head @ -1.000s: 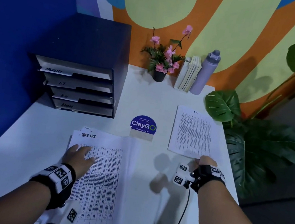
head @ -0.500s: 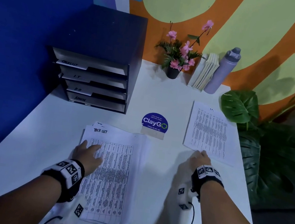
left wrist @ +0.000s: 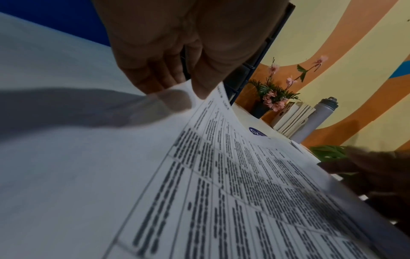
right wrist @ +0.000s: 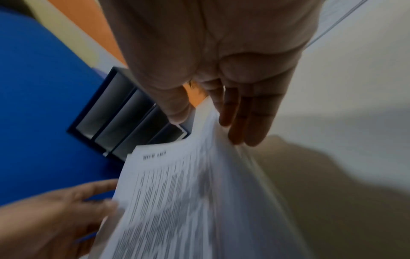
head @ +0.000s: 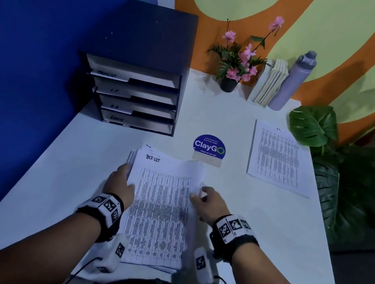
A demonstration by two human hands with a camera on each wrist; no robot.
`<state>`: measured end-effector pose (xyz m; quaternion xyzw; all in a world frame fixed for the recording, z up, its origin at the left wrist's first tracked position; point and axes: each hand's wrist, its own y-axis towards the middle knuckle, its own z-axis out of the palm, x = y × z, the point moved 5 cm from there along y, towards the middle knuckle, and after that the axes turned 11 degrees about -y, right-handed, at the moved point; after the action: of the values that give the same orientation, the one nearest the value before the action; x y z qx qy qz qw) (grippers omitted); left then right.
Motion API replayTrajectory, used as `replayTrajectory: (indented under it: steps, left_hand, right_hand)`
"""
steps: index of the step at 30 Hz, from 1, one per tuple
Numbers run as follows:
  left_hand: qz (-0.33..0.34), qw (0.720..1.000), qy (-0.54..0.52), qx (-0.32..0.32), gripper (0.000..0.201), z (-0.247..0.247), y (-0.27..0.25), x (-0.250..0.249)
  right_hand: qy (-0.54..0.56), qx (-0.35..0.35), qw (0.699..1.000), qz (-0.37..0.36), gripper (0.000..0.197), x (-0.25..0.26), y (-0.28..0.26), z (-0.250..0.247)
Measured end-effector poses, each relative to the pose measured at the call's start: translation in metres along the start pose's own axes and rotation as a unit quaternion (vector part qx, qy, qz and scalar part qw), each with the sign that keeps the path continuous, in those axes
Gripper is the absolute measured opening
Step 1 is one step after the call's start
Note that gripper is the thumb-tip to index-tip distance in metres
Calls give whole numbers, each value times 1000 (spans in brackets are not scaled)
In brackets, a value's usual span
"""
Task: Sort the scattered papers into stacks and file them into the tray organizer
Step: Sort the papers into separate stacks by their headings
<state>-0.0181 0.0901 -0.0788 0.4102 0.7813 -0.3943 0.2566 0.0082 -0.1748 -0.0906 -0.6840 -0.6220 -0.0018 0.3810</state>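
A stack of printed sheets headed "TASK LIST" (head: 160, 210) lies on the white table (head: 254, 223) in front of me. My left hand (head: 120, 183) grips its left edge; in the left wrist view the thumb lies on top and the fingers (left wrist: 155, 82) beneath the lifted paper stack (left wrist: 221, 175). At the right edge my right hand (head: 207, 202) holds the paper stack (right wrist: 177, 201) between thumb and fingers (right wrist: 244, 122). A separate printed sheet (head: 276, 156) lies flat at the right. The dark tray organizer (head: 139, 82), with labelled trays, stands at the back left.
A round blue ClayGo sticker (head: 209, 147) sits just beyond the stack. At the back wall stand a flower pot (head: 233, 76), upright books (head: 270, 86) and a grey bottle (head: 291, 81). A leafy plant (head: 357, 180) hangs over the table's right edge. A blue wall bounds the left.
My right hand left the sheet on the right and came over to the stack's right edge. My left hand went from lying flat on the stack to gripping its left edge.
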Motion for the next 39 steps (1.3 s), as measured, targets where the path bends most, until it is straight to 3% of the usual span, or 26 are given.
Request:
replayTrajectory:
  steps: [7,12,14,16,20,23,29,39]
  left_hand:
    - [-32,999,-3,35,36,-8,-1,22]
    - [-46,998,-21,25,56,-28,6,43]
    - [-64,998,-25,12,44,-32,8,49]
    - [-69,997,-25,9,35,-35,8,52]
    - [-59,997,-58,7,27,-39,9,58]
    - [-53,994,-95,3,25,-40,6,57]
    - [17,985,-174,17,25,-31,-7,31]
    - [4,978,-205,-34,23,-27,4,34]
  right_hand:
    - [-25,-54,998,20,38,10,-13,22]
    - [-16,-53,998,21,14,18,-12,22]
    - [-24,-68,997,32,31,16,-8,21]
    - [7,-94,994,57,36,7,-8,16]
    - [81,-121,985,93,25,-16,-11,5]
    - [112,-136,980,93,30,-25,-15,0]
    - [206,-63,970,110,22,-25,-18,16]
    - [221,-139,961,92,27,-41,-18,-9]
